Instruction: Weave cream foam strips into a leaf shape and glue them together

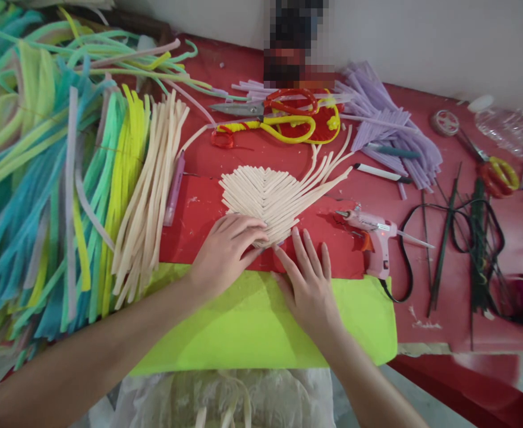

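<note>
A leaf-shaped piece of cream pipe cleaners point(264, 193) lies on a red board point(190, 238), its strips meeting along a central seam. Several longer strips stick out untrimmed at its upper right. Over its lower left edge sits my left hand point(226, 252), fingers bent and close together, with thumb and forefinger at the pointed bottom end. My right hand point(308, 282) rests palm down beside that end, its fingers stretched out and apart. The forefinger reaches the tip, though I cannot tell how firmly it touches. My fingers partly hide the bottom of the piece.
Bundles of coloured pipe cleaners point(96, 196) fill the left side. Scissors point(265, 113) and purple pipe cleaners point(381, 131) lie behind. A pink glue gun point(377, 238) with a black cord stands at right. A yellow-green cloth point(243, 333) covers the front edge.
</note>
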Demonstrator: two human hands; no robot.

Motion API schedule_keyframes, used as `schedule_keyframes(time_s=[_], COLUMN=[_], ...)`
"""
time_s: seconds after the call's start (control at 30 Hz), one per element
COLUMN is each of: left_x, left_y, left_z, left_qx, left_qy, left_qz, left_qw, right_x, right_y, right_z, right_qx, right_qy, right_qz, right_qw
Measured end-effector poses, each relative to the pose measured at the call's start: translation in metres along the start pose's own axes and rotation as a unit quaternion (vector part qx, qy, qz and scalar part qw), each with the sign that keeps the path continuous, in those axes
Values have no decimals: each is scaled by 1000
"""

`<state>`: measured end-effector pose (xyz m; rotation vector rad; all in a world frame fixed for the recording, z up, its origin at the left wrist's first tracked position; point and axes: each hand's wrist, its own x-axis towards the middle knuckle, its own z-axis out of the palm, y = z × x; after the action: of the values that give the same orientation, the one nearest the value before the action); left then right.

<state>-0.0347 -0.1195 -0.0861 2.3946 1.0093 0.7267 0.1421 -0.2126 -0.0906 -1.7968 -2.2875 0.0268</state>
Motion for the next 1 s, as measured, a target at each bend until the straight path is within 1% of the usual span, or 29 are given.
schedule_keyframes(time_s=[0.4, 1.0], left_x=[0, 1], left_y=[-1, 0], left_z=[0, 0], left_qx=[1, -10], left_qy=[-4, 9], left_qz=[2, 1], left_qw=[1000, 1000], right_x=[-1, -1], right_y=[0, 0], right_z=[1, 1], right_qx=[12, 12], right_qy=[-4, -5], right_qz=[6, 6], right_qw=[1000, 1000])
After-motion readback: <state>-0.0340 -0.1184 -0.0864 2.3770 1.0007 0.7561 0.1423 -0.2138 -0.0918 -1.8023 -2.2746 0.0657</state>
